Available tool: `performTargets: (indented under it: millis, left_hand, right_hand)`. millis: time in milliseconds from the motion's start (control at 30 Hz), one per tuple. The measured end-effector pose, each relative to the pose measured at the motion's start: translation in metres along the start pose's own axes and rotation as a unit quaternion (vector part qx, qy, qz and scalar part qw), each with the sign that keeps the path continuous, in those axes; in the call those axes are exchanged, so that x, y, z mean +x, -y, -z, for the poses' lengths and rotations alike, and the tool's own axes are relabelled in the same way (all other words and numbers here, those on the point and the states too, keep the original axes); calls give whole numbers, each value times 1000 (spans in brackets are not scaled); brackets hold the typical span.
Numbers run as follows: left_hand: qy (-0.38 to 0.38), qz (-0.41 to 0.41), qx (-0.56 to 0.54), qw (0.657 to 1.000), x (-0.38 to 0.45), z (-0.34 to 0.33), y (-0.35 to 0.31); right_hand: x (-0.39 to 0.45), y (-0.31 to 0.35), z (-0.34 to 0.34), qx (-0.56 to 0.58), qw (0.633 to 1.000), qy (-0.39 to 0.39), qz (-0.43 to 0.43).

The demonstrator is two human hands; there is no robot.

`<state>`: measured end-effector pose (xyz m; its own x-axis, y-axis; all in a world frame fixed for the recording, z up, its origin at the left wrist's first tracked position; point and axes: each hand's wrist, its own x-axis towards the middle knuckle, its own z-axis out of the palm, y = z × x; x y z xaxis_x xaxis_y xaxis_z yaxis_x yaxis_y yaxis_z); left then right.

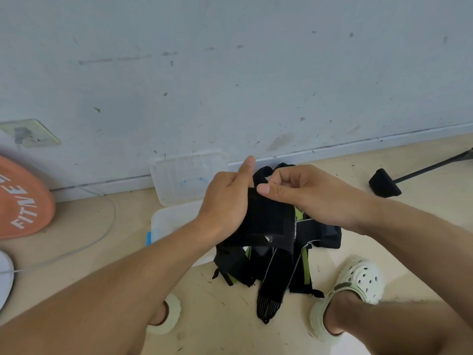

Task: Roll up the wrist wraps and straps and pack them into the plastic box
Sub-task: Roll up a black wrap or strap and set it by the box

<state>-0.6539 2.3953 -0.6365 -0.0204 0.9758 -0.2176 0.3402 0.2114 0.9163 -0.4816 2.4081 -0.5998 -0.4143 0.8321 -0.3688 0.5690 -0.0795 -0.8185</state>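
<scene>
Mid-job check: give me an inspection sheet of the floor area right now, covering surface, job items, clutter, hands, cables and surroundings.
Surface: beige floor, scattered with dark specks.
Job's things: black wrap held up in both hands; pile of black and green straps on the floor beneath; clear plastic box on the floor left of the pile, contents not visible; clear lid leaning on the wall.
Clutter: orange weight plate; black-footed stand leg.
Hands: left hand grips the wrap; right hand pinches its top edge.
Cables: thin cable curving across the floor from the wall socket.
Surroundings: scuffed grey wall; pale clogs on the person's feet.
</scene>
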Motion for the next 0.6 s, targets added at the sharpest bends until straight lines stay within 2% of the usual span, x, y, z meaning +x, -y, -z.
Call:
performTargets:
  millis: [233, 333, 467, 600]
  left_hand:
    - [-5, 22, 69, 997, 18, 17, 2]
    - [-6, 16, 58, 998, 18, 20, 6]
    - [54, -3, 21, 998, 8, 13, 1]
    - [97, -25, -38, 994, 0, 6, 0]
  right_hand:
    - [-4, -3, 25, -38, 996, 57, -61]
    - [-3, -5, 26, 18, 998, 15, -61]
    - [2, -6, 18, 108, 992, -27, -62]
    - [3, -4, 20, 234, 970, -40, -49]
